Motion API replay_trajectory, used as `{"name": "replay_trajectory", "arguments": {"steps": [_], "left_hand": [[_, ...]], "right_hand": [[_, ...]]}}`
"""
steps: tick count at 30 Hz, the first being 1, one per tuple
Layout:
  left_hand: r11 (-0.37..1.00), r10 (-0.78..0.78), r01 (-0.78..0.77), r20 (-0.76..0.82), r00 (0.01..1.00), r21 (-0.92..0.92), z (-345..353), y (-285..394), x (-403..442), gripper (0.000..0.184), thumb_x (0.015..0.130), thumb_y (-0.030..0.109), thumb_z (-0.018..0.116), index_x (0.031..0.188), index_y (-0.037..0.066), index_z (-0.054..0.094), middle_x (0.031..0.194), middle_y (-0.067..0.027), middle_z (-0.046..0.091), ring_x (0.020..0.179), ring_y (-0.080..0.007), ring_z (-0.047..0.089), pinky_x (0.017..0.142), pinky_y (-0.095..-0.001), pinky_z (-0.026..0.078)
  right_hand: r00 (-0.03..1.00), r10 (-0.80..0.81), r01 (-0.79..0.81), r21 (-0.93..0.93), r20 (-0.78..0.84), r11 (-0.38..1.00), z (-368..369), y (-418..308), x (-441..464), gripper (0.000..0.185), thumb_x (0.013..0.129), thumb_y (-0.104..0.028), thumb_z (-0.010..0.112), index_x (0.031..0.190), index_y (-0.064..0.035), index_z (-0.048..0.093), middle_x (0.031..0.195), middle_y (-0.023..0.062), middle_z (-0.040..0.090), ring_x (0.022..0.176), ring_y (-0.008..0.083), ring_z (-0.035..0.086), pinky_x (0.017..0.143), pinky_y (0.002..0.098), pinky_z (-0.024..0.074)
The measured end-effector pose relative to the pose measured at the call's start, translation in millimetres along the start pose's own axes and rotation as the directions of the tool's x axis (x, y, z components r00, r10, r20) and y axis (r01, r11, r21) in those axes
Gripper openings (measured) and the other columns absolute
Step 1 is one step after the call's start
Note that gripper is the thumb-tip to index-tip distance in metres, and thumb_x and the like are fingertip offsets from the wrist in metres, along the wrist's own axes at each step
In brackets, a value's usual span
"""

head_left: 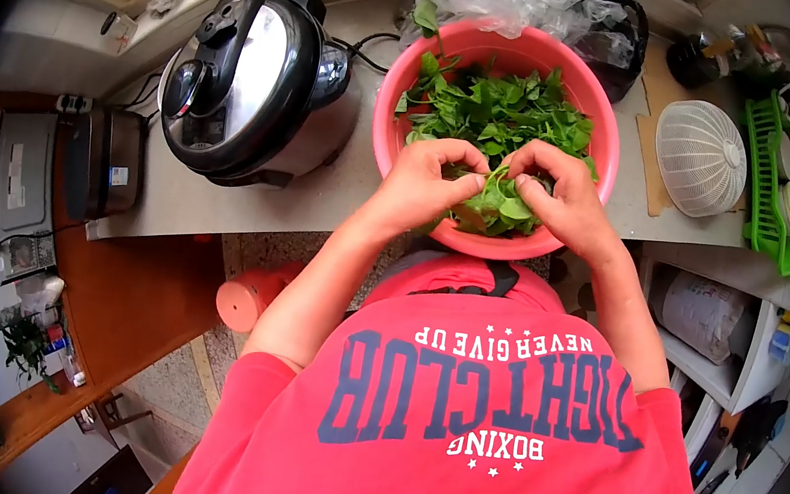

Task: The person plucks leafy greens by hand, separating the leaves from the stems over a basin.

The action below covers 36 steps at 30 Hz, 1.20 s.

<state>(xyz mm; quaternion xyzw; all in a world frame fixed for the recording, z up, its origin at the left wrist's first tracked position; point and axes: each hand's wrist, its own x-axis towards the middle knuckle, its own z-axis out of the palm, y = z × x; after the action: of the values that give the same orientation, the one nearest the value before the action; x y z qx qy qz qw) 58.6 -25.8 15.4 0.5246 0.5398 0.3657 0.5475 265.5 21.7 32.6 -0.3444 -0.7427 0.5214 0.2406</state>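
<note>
A pink basin (pixel 610 126) full of leafy greens (pixel 496 105) stands on the counter in front of me. Over its near side, both hands meet at a sprig of greens (pixel 503 200). My left hand (pixel 432 184) pinches it between thumb and curled fingers. From the other side my right hand (pixel 563 198) pinches the same sprig, its thumb close to the left one. Broad leaves hang below the fingertips. The stem between the fingers is partly hidden by them.
A pressure cooker (pixel 256 86) stands left of the basin. Crumpled clear plastic bags (pixel 520 2) lie behind it. To the right are a white strainer basket (pixel 700 157) upside down and a green dish rack (pixel 772 189). A red stool (pixel 251 298) is below the counter.
</note>
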Motion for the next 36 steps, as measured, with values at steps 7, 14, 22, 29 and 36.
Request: {"name": "replay_trajectory", "arguments": {"steps": [7,14,22,29,36], "left_hand": [[0.999,0.032,-0.033,-0.050,0.998,-0.015,7.4,-9.8,-4.2,0.009,0.080,0.007,0.065,0.087,0.002,0.063,0.080,0.0037,0.059,0.072,-0.0030,0.050,0.064,-0.0185,0.040],[0.992,0.099,-0.079,-0.215,0.972,0.099,18.1,-2.0,-9.2,0.009,0.079,0.006,0.065,0.086,0.000,0.063,0.080,0.0008,0.061,0.067,-0.0041,0.053,0.060,-0.0205,0.043],[0.874,0.409,-0.323,-0.189,0.893,0.364,32.7,-1.6,-9.7,0.012,0.073,0.002,0.066,0.084,0.003,0.063,0.077,-0.0111,0.062,0.071,-0.0263,0.062,0.061,-0.0342,0.047],[0.819,0.494,-0.421,-0.104,0.863,0.390,36.9,-3.0,-8.8,0.014,0.072,-0.001,0.067,0.085,0.002,0.063,0.078,-0.0101,0.062,0.070,-0.0220,0.060,0.059,-0.0297,0.045],[0.832,0.472,-0.399,-0.114,0.874,0.386,38.9,0.4,-13.1,0.013,0.073,0.002,0.070,0.085,0.003,0.065,0.069,-0.0073,0.055,0.059,-0.0182,0.050,0.053,-0.0292,0.039]], "right_hand": [[0.972,0.067,-0.020,0.206,-0.224,0.978,7.5,19.7,-4.1,0.008,0.081,-0.002,0.057,0.088,0.0002,0.057,0.085,0.0058,0.059,0.079,0.0106,0.055,0.073,0.0254,0.0448],[0.936,0.059,-0.044,0.050,-0.348,0.998,16.5,14.7,-15.9,0.007,0.080,-0.005,0.063,0.084,-0.0002,0.060,0.079,0.0041,0.058,0.075,0.0114,0.055,0.067,0.0252,0.0438],[0.935,0.207,-0.085,0.384,-0.288,0.920,34.9,17.0,-23.3,0.009,0.084,-0.003,0.064,0.091,-0.0006,0.060,0.087,-0.0013,0.057,0.082,0.0068,0.051,0.074,0.0216,0.0412],[0.913,0.096,-0.025,0.180,-0.396,0.983,33.1,18.8,-25.7,0.010,0.079,0.000,0.064,0.088,0.0009,0.061,0.080,0.0034,0.058,0.074,0.0109,0.055,0.066,0.0236,0.0428],[0.885,-0.264,0.215,-0.166,-0.384,0.962,27.6,11.0,-29.3,0.015,0.073,0.007,0.065,0.086,0.0005,0.062,0.082,0.0114,0.058,0.073,0.0233,0.059,0.063,0.0299,0.0470]]}}
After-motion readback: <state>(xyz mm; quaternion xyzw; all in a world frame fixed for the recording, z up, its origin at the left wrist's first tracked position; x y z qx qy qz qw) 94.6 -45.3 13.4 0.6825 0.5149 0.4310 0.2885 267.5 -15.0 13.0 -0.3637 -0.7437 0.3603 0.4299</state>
